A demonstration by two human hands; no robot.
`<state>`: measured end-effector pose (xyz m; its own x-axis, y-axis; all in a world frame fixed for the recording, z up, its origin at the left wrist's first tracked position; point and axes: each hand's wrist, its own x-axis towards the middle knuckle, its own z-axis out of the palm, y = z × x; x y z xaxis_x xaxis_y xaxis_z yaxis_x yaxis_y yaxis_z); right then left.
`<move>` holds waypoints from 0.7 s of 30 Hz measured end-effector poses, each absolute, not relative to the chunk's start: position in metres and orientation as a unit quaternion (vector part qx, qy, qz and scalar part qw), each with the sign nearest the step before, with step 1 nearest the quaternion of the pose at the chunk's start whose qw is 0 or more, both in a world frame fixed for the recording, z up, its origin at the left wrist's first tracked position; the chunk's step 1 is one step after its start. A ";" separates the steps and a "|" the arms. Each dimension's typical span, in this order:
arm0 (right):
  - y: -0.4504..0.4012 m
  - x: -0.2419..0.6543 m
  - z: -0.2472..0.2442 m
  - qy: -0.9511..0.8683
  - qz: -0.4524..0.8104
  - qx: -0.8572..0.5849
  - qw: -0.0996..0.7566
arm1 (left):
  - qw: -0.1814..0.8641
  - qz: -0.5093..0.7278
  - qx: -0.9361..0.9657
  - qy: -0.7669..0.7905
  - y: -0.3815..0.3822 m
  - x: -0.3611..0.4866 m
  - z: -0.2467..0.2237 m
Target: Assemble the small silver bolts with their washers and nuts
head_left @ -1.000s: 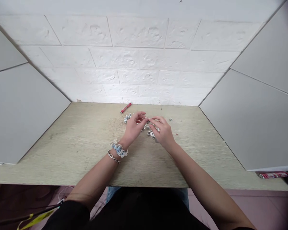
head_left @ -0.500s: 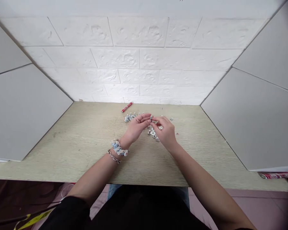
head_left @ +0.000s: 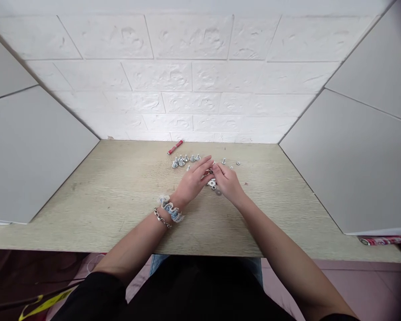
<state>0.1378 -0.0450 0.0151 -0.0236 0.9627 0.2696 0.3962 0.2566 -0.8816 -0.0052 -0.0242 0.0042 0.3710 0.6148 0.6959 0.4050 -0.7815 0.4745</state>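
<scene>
My left hand (head_left: 193, 179) reaches over the table with its fingers stretched out and its thumb apart from them. Its fingertips touch my right hand (head_left: 227, 182), whose thumb and fingers are pinched together. Whatever sits in that pinch is hidden by the fingers. Under and between the hands lie flat washers (head_left: 212, 183) and a nut (head_left: 214, 187), partly covered. Left of my left fingers stands a group of bolts (head_left: 181, 161), shanks up, with rings at their bases. A single bolt (head_left: 223, 161) stands just beyond my right hand.
A small nut (head_left: 238, 163) lies to the right. A red tube-like stick (head_left: 175, 147) rests near the white brick-patterned wall (head_left: 173, 102). Grey panels (head_left: 36, 151) flank the wooden table (head_left: 120, 209). Another red tube (head_left: 382, 240) is at the right front edge.
The bolt seen between my fingertips is now hidden. My left thumb has dropped away from its fingers, and my right hand has closed in. The view has shifted slightly.
</scene>
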 end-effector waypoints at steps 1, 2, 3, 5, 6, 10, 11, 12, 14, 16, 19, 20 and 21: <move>-0.045 0.138 0.015 -0.636 0.326 -0.522 0.465 | 0.116 0.465 0.817 0.320 -0.023 -0.006 0.005; -0.044 0.137 0.015 -0.626 0.343 -0.518 0.472 | 0.118 0.463 0.816 0.327 -0.022 -0.006 0.005; -0.044 0.137 0.014 -0.617 0.356 -0.514 0.477 | 0.120 0.456 0.818 0.330 -0.021 -0.006 0.006; -0.044 0.137 0.014 -0.608 0.366 -0.510 0.487 | 0.123 0.441 0.824 0.332 -0.018 -0.007 0.006; -0.044 0.137 0.014 -0.607 0.364 -0.510 0.489 | 0.127 0.436 0.826 0.332 -0.016 -0.007 0.006; -0.045 0.138 0.014 -0.622 0.340 -0.519 0.477 | 0.148 0.430 0.820 0.347 -0.015 -0.007 0.007; -0.045 0.138 0.015 -0.628 0.335 -0.519 0.474 | 0.152 0.426 0.818 0.355 -0.016 -0.007 0.007; -0.046 0.138 0.015 -0.633 0.330 -0.519 0.471 | 0.157 0.423 0.816 0.362 -0.016 -0.007 0.008; -0.046 0.138 0.016 -0.639 0.320 -0.518 0.469 | 0.165 0.419 0.811 0.374 -0.018 -0.007 0.009; -0.047 0.138 0.016 -0.643 0.313 -0.519 0.468 | 0.177 0.423 0.803 0.382 -0.018 -0.006 0.011; -0.047 0.138 0.016 -0.648 0.310 -0.517 0.466 | 0.203 0.429 0.787 0.393 -0.019 -0.005 0.011; -0.046 0.138 0.016 -0.650 0.309 -0.516 0.464 | 0.213 0.430 0.783 0.396 -0.019 -0.005 0.012; -0.046 0.138 0.015 -0.652 0.306 -0.517 0.461 | 0.222 0.431 0.779 0.397 -0.018 -0.004 0.012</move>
<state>0.1383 -0.0461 0.0154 -0.0392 0.9578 0.2849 0.3925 0.2769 -0.8771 -0.0042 -0.0185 0.0118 0.3139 0.8099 0.4954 0.4269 -0.5865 0.6883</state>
